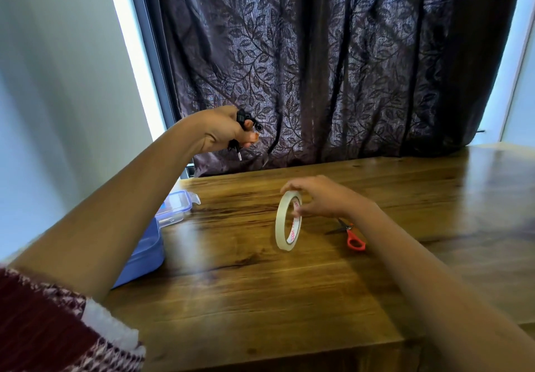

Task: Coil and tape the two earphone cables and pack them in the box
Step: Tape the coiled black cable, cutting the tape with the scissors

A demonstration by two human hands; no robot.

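Gripping coil [246,119] in left hand [227,132] at centre-left; pinching tape [287,222] on edge with right hand [322,200], lower right of coil, well apart.

A big dark curtain [333,61] with leaf shapes hangs behind the brown wooden desk [260,299], beside a pale wall [58,82].

The left forearm [115,212] is bare below a pushed-up knit sleeve [43,322] and rises from the lower left, with the wrist bent. The left hand [224,131] is held high above the surface [260,299], its fingers curled tight round a coiled black earphone cable [241,117]. The bare right forearm [419,270] reaches in low from the lower right, and the right hand [321,198] pinches the top of a tape roll [280,224] between its thumb and fingertips.
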